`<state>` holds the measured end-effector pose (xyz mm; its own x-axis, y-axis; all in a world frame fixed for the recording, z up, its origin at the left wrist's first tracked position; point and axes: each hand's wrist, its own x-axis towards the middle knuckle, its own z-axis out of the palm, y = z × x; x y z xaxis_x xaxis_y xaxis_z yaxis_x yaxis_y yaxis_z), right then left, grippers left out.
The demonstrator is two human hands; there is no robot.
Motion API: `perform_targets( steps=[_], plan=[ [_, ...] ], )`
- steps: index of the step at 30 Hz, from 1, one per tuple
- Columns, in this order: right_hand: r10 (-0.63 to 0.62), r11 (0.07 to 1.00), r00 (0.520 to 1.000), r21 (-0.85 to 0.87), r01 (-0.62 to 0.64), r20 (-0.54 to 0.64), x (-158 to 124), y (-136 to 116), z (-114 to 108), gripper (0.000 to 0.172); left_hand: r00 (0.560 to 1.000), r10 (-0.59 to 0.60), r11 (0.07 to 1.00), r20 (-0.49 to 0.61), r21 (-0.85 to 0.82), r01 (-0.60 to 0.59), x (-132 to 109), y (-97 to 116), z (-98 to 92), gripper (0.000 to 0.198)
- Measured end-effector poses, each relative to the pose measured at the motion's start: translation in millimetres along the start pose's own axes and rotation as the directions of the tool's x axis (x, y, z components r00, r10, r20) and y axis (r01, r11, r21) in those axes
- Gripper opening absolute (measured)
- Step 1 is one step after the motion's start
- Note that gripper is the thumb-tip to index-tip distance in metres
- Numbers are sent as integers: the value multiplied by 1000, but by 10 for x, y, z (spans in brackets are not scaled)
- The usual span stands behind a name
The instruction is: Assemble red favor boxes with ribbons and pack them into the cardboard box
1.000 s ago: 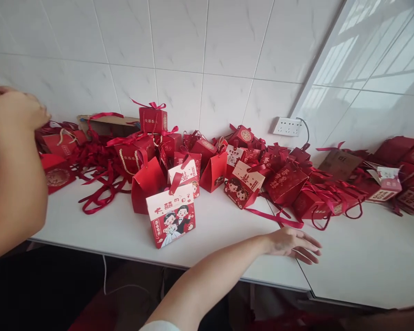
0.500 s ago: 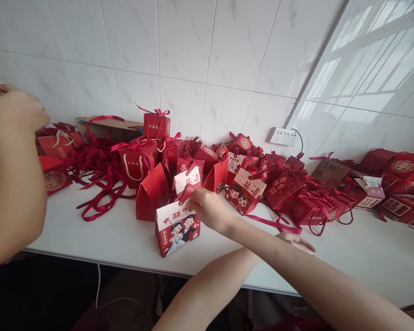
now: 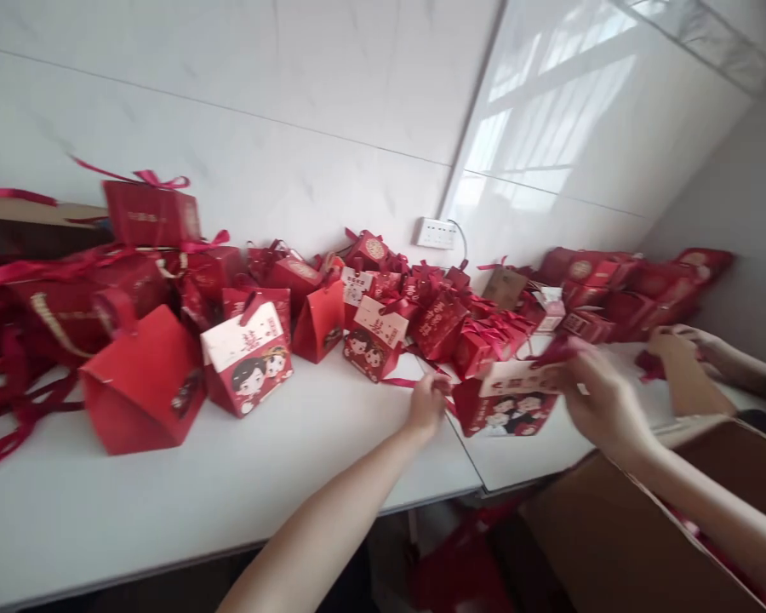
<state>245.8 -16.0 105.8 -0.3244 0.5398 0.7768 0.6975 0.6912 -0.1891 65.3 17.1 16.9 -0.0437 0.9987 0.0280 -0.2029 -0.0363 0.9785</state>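
My right hand (image 3: pixel 603 400) holds a red and white gift box (image 3: pixel 514 409) by the ribbon at its top. The box hangs tilted over the table and shows a cartoon couple; motion blurs it. Just left of the box, my left hand (image 3: pixel 426 407) is closed at the end of a red ribbon (image 3: pixel 399 382) that lies on the table. A similar cartoon gift box (image 3: pixel 248 362) and a plain red gift box (image 3: pixel 141 383) stand upright on the white table (image 3: pixel 281 477) to the left.
Many red boxes (image 3: pixel 434 328) are piled along the wall, with loose ribbons (image 3: pixel 13 400) at the left. An open cardboard carton (image 3: pixel 613 528) stands at the table's front right. Another person's hand (image 3: pixel 702 340) holds a brown piece at the far right. A power strip (image 3: pixel 435 233) is on the wall.
The view has swung right. My right hand has lifted the cartoon gift box off the table and carried it right. My left hand, earlier flat on the table, has closed at the ribbon.
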Motion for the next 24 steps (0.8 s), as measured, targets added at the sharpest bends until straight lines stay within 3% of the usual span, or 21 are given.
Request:
perform_targets(
  steps=[4, 7, 11, 14, 17, 20, 24],
  plan=[
    [134, 991, 977, -35, -130, 165, -194, 320, 193, 11, 985, 174, 980, -12, 102, -171, 34, 21, -92, 17],
    [158, 987, 968, -21, -157, 193, -216, 400, 233, 14, 950, 294, 940, 109, 149, -308, 7, 198, -72, 11],
    [151, 988, 968, -9, -152, 200, -201, 359, 219, 14, 816, 490, 754, 306, 321, -573, 66, 511, 156, 23],
    [182, 983, 961, -52, -176, 206, -206, 319, 218, 14, 780, 434, 634, 451, 462, -620, 176, 715, 395, 39],
    [230, 971, 948, -124, -207, 222, -216, 300, 210, 10, 771, 304, 552, 559, 557, -621, 246, 800, 568, 25],
    [222, 967, 951, -174, -187, 216, -222, 287, 193, 9, 749, 365, 572, 553, 501, -650, 211, 725, 614, 15],
    [132, 972, 974, -216, -91, 184, -230, 255, 184, 9, 720, 565, 617, 403, 374, -693, 83, 529, 566, 15]
  ],
)
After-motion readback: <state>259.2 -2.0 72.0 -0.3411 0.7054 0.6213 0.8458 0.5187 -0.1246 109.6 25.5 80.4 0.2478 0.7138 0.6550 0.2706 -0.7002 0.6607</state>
